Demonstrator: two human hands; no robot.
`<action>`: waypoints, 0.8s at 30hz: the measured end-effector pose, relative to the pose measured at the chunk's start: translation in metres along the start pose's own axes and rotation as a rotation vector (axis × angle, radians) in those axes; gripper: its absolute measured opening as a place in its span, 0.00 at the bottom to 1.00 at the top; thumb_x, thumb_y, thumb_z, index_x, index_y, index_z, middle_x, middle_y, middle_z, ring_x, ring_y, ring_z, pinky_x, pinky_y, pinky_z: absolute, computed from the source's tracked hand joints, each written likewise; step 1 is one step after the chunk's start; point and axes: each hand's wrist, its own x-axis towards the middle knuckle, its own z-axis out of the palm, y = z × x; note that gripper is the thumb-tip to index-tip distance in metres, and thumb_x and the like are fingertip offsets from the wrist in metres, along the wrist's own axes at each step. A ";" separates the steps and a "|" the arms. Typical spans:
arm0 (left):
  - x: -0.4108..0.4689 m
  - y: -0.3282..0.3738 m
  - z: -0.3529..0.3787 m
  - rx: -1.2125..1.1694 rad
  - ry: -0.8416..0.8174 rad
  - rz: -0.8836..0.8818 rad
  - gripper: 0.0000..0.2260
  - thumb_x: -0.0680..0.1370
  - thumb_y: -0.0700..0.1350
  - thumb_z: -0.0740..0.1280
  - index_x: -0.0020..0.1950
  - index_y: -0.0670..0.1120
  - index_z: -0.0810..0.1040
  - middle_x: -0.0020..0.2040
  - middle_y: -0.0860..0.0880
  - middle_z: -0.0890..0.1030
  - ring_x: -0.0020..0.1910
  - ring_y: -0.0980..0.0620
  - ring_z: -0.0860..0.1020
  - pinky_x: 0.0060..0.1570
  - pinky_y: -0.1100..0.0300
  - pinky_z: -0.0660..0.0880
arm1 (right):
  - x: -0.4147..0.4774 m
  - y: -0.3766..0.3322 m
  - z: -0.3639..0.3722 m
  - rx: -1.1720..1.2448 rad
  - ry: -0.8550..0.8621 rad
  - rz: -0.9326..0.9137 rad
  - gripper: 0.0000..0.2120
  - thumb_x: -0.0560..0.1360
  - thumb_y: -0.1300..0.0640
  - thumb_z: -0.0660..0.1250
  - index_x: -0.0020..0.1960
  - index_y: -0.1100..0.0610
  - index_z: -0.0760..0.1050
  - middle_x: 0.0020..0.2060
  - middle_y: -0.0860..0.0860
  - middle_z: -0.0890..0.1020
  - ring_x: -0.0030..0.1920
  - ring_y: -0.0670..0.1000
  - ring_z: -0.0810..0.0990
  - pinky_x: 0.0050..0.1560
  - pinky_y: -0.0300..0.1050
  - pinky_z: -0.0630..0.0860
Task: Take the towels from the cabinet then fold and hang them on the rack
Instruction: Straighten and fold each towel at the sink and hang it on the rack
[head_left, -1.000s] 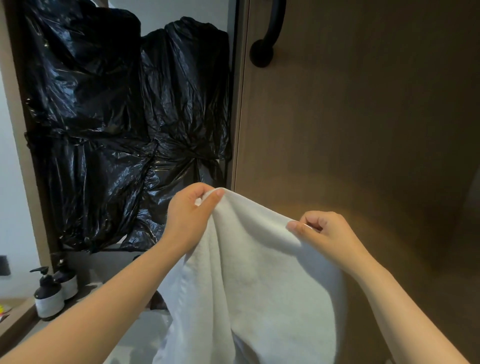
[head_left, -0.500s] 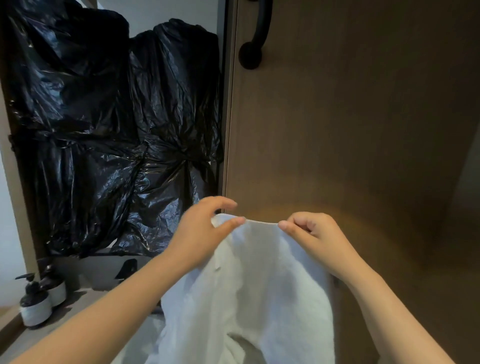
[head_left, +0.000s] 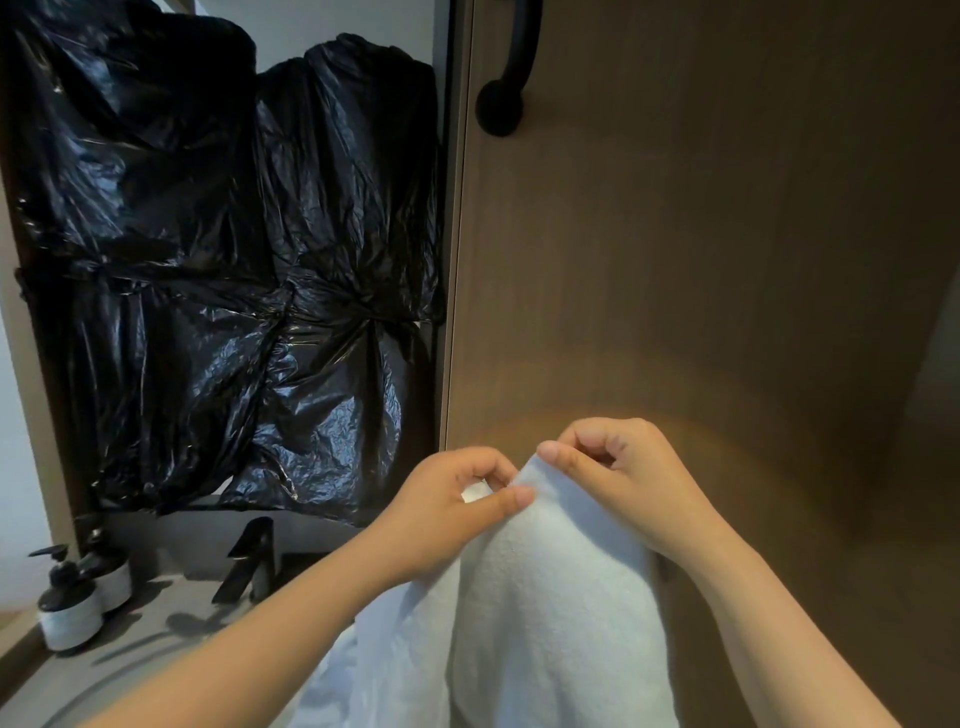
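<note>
Towel (head_left: 550, 613): white terry cloth, held up in front of the brown cabinet door (head_left: 701, 291); its top edge is gathered to a peak, and the rest hangs down out of view at the bottom.
Left hand (head_left: 452, 499): closed on the towel's top edge, thumb and forefinger pinching the cloth just left of the peak.
Right hand (head_left: 623, 478): closed on the same edge at the peak, fingers curled, thumb tip pressed against the cloth.
Hands: together, almost touching, both clamped on the towel.
Door handle (head_left: 506, 78): black, mounted near the door's left edge, above the hands.
Black plastic sheeting (head_left: 223, 260): crinkled, covering the panel left of the door.
Surface (head_left: 130, 649): grey, lower left, carrying two pump bottles (head_left: 78, 597) and a black tap (head_left: 249, 561).
</note>
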 end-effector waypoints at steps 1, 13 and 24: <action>-0.001 -0.001 -0.001 0.016 0.006 0.002 0.05 0.77 0.49 0.70 0.43 0.50 0.82 0.41 0.55 0.82 0.41 0.61 0.78 0.44 0.71 0.72 | -0.002 0.002 -0.001 -0.003 -0.001 0.022 0.13 0.76 0.46 0.68 0.33 0.47 0.78 0.28 0.44 0.78 0.30 0.42 0.74 0.32 0.31 0.68; 0.001 -0.013 -0.012 0.088 0.221 -0.127 0.06 0.77 0.51 0.69 0.43 0.50 0.81 0.41 0.53 0.81 0.43 0.58 0.78 0.50 0.58 0.74 | -0.023 0.018 -0.014 0.070 0.065 0.243 0.18 0.74 0.42 0.67 0.32 0.54 0.78 0.26 0.46 0.76 0.27 0.42 0.73 0.30 0.29 0.68; -0.006 -0.047 0.018 0.089 0.228 -0.294 0.05 0.74 0.50 0.72 0.48 0.53 0.78 0.42 0.54 0.80 0.45 0.58 0.77 0.44 0.68 0.70 | -0.038 0.024 0.007 0.114 0.147 0.432 0.11 0.75 0.50 0.70 0.36 0.52 0.80 0.26 0.44 0.78 0.27 0.39 0.74 0.31 0.28 0.70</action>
